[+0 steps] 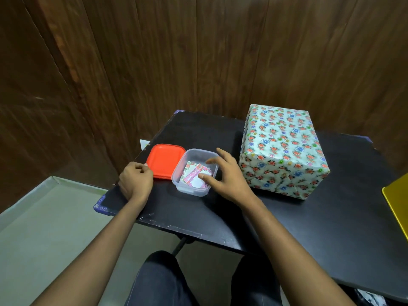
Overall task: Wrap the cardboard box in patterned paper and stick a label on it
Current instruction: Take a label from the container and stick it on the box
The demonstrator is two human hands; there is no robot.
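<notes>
The box (pixel 284 149) stands on the right of the black table (pixel 331 228), fully covered in white paper with red and blue flowers. Left of it sits a clear plastic tub (pixel 187 188) holding several small labels (pixel 194 176) with pink and red borders. My right hand (pixel 225 175) hovers over the tub's right side, fingers spread, thumb and forefinger reaching toward the labels without clearly touching them. My left hand (pixel 135 181) rests curled at the table's left edge, fingers against the edge of the orange lid (pixel 165 160) lying beside the tub.
A yellow flat object (pixel 397 202) pokes in at the right edge of the table. Dark wooden panelling rises behind the table. Grey floor lies to the left, and my knees are below the table's front edge.
</notes>
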